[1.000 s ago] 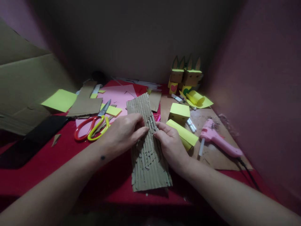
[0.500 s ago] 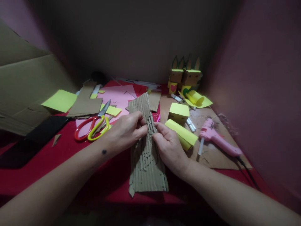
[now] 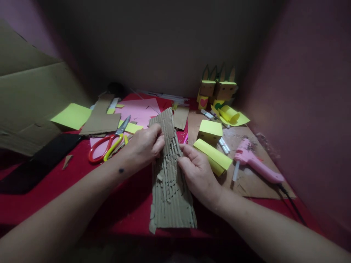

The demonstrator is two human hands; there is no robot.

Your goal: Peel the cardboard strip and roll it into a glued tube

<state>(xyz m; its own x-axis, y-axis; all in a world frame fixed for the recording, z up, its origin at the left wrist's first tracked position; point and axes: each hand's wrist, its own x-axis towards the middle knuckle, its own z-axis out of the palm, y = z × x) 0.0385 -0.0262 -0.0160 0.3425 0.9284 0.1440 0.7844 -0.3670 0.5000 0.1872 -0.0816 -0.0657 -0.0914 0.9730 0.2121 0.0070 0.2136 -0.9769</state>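
A long strip of corrugated cardboard (image 3: 174,208) is held upright before me, its ridges bare and its surface torn in the middle. My right hand (image 3: 200,171) grips its right edge between thumb and fingers. At the strip's left edge, my left hand (image 3: 146,146) is closed with the fingers curled in; what they pinch is hidden. A small loose flake clings to the strip below the left hand. Close to my left wrist lie scissors (image 3: 111,142) with one red and one yellow handle. A yellow paper roll (image 3: 212,157) is beside my right hand.
A pink glue gun (image 3: 253,162) rests on a cardboard sheet (image 3: 257,190) at right, its cord trailing forward. Behind are a yellow-topped box (image 3: 210,130) and cardboard figures (image 3: 216,89). Pink paper (image 3: 137,109), cardboard scraps (image 3: 100,124) and a black object (image 3: 41,164) lie left.
My left hand has drawn back leftward from the strip's middle to its left edge. A small flake now shows on the torn surface. My right hand keeps its grip.
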